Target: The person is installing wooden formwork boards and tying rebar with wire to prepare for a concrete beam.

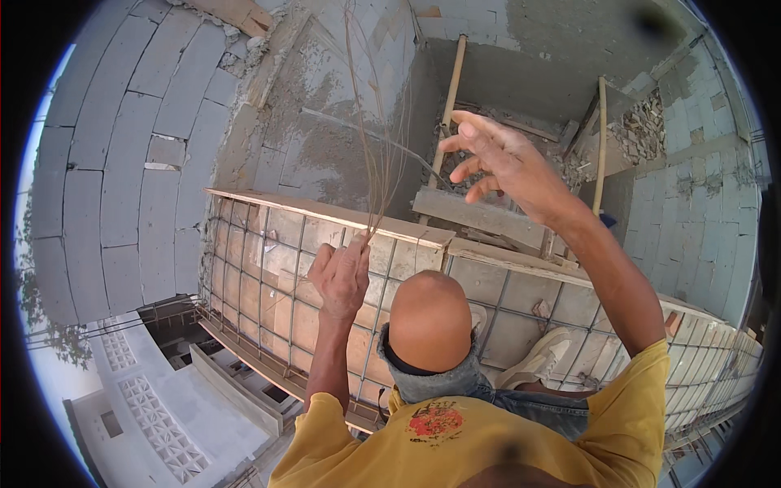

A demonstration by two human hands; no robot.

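My left hand (338, 276) is closed round a bundle of thin, long wires (381, 187), which loop loosely upward past the top edge of the view. My right hand (500, 167) is raised to the right of the wires with its fingers apart and slightly curled, holding nothing that I can see. Under me lies a grid of rebar (285, 301) over formwork panels (244, 244), bordered by a wooden board (317, 210). My bare knee (427, 333) is between my arms, and my shoe (533, 362) rests on the grid.
Beyond the board is a drop into a grey-walled space with bamboo poles (455, 77), a plank (480, 215) and rubble (630, 138). A block wall (122, 211) stands at the left, another (691, 228) at the right. A white building (154, 415) shows below at lower left.
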